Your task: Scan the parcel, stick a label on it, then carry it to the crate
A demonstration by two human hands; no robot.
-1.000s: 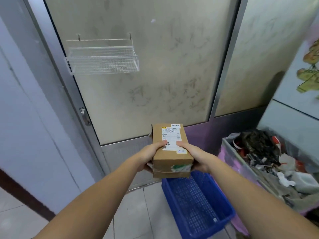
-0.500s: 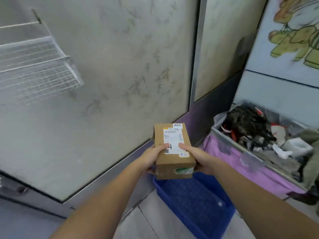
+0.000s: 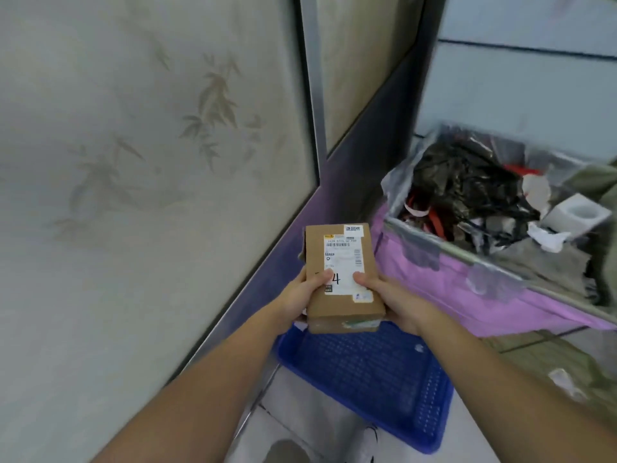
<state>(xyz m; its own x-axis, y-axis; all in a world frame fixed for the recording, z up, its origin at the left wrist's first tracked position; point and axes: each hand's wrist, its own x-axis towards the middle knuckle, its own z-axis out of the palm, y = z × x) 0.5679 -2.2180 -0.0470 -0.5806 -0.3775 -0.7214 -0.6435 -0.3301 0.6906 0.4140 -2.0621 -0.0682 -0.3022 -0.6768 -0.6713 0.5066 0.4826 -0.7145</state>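
Note:
A small brown cardboard parcel [image 3: 337, 305] with a white shipping label [image 3: 344, 262] and a small white sticker [image 3: 353, 228] at its far corner is held in the air with both hands. My left hand [image 3: 300, 295] grips its left side, thumb on the label. My right hand [image 3: 387, 295] grips its right side, thumb on top. Directly below and in front lies a blue plastic crate [image 3: 374, 372] on the floor, with nothing visible inside.
A frosted glass door [image 3: 150, 162] with a bamboo pattern stands close on the left, its metal frame [image 3: 310, 95] running down to the floor. A pink-lined bin [image 3: 467, 282] full of rubbish sits to the right of the crate. White floor tiles lie below.
The view has swung right and down and come closer to the door. The parcel, still in both hands, now hangs over the blue crate's near-left part. The wire basket has left the view.

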